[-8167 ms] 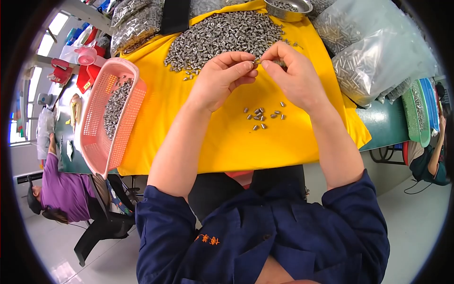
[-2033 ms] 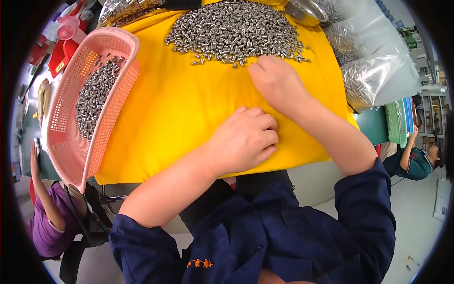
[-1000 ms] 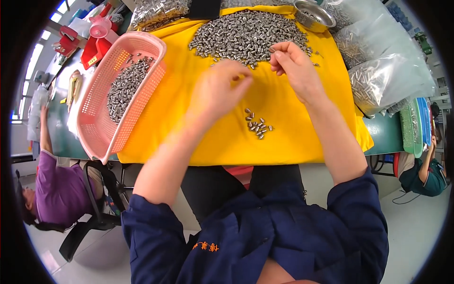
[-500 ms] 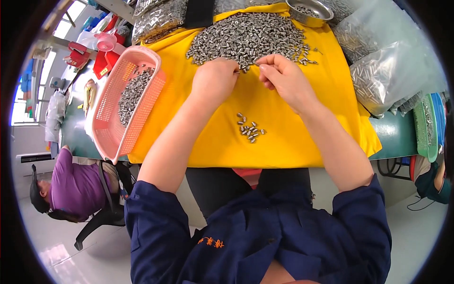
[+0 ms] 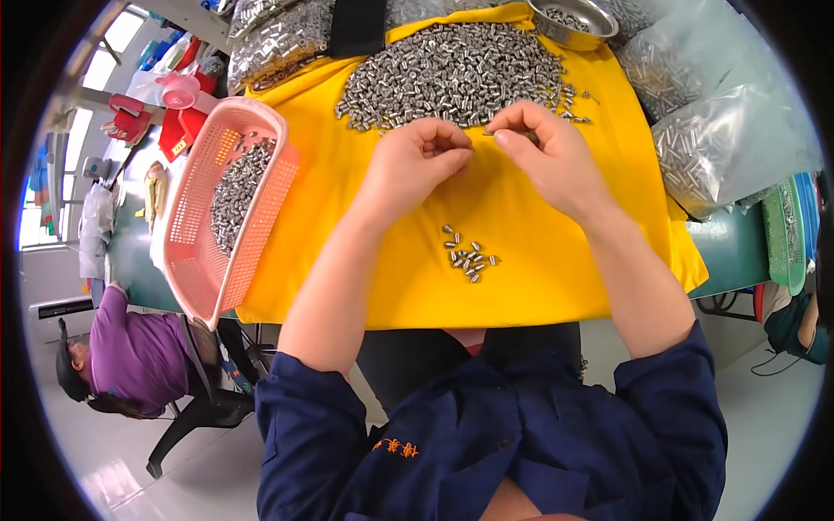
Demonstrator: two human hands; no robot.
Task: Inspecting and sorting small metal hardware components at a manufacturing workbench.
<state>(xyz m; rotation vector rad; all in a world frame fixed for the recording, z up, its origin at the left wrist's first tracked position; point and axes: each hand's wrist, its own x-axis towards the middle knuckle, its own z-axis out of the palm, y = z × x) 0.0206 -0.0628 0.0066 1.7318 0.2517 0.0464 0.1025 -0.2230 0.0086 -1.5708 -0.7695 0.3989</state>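
My left hand (image 5: 415,163) is closed over the yellow cloth (image 5: 556,278), thumb and fingers pressed together in a pinch. Whatever sits between those fingertips is too small or too hidden to name. Facing it, my right hand (image 5: 556,161) pinches a thin metal pin, its tip sticking out toward the left hand; a small gap separates the two hands. Just beyond them spreads a wide heap of small metal cylinders (image 5: 452,74). Closer to me lies a little group of similar cylinders (image 5: 469,260), some with a thin tip.
A pink plastic basket (image 5: 187,252) holding more metal parts stands at left. At the back right is a steel bowl (image 5: 573,33), with clear bags of metal parts (image 5: 708,143) nearby. Far right, a green basket (image 5: 786,234). A person in purple (image 5: 143,352) sits at left.
Both hands have drawn back from the heap's near edge toward me. The left hand has turned so its thumb and curled fingers show. The whole view has shifted slightly.
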